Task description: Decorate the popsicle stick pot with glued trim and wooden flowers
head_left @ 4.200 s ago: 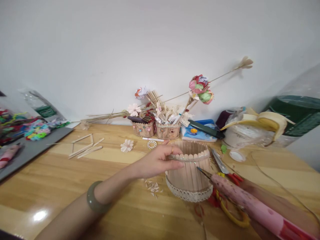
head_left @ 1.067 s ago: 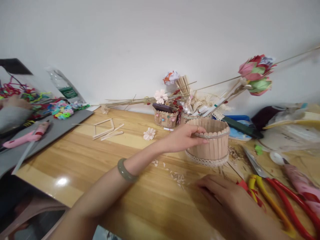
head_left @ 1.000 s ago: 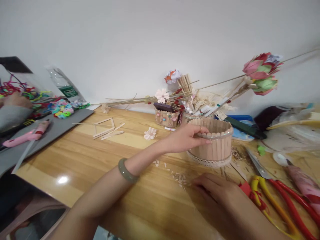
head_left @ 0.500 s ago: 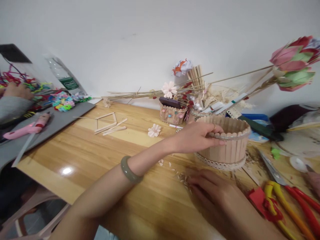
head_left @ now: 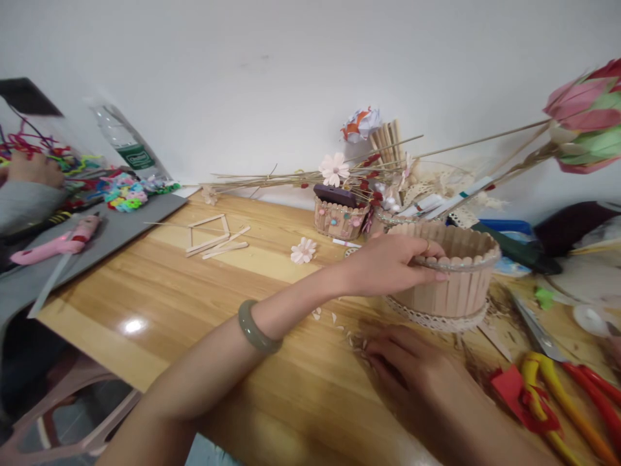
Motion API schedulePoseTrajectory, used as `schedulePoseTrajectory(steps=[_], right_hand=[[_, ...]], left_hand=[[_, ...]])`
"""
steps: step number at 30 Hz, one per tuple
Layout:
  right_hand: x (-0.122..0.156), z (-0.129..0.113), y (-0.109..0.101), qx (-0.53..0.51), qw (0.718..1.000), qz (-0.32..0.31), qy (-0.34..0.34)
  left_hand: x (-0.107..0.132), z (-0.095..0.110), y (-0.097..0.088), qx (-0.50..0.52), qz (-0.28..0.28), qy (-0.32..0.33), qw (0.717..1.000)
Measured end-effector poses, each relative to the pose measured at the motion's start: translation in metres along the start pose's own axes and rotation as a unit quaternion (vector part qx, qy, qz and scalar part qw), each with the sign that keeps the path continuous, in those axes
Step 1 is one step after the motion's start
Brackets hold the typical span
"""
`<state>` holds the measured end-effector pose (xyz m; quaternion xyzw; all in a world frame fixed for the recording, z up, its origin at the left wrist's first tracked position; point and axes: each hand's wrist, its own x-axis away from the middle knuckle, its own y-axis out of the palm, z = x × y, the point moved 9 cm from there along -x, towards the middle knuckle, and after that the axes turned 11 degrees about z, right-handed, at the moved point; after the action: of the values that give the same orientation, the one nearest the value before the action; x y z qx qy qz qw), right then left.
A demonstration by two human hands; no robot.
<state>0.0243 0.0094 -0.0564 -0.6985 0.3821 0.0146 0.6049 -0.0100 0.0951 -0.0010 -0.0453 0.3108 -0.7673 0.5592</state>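
Note:
A round basket of wooden sticks (head_left: 456,291) with a lace band at its foot stands on the wooden table (head_left: 194,291). My left hand (head_left: 388,265), with a green bangle on the wrist, is closed on the basket's near rim. My right hand (head_left: 412,375) rests on the table just in front of the basket. Its fingers are curled together over small wood chips (head_left: 339,323). What they hold, if anything, is hidden.
Yellow and red handled cutters (head_left: 557,382) and a red scrap (head_left: 509,385) lie at the right. Small decorated baskets (head_left: 337,220), dried stems, a paper lotus (head_left: 582,116), a fabric flower (head_left: 303,250) and loose sticks (head_left: 216,239) sit behind. Another person's hand (head_left: 29,171) and a pink glue gun (head_left: 58,243) are at the left.
My right hand no longer holds the pink glue gun to the basket; it now lies on the table by the chips. My left hand has kept its grip on the rim.

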Motion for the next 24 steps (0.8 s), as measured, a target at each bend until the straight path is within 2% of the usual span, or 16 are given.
schedulePoseTrajectory(steps=[10,16,20,24], right_hand=[[0.011,0.0,0.015,0.064,0.995,-0.039,-0.06],[0.003,-0.018,0.008,0.095,0.987,-0.026,-0.128],[-0.001,-0.021,0.006,0.094,0.987,-0.022,-0.127],[0.001,-0.013,0.012,0.099,0.988,-0.02,-0.114]], left_hand=[[-0.001,-0.002,-0.001,-0.004,0.013,0.0,1.0],[0.0,-0.002,0.0,-0.002,0.008,-0.008,1.0],[0.0,-0.002,0.0,-0.006,0.003,-0.01,1.0],[0.0,-0.002,0.0,-0.005,0.0,-0.008,1.0]])
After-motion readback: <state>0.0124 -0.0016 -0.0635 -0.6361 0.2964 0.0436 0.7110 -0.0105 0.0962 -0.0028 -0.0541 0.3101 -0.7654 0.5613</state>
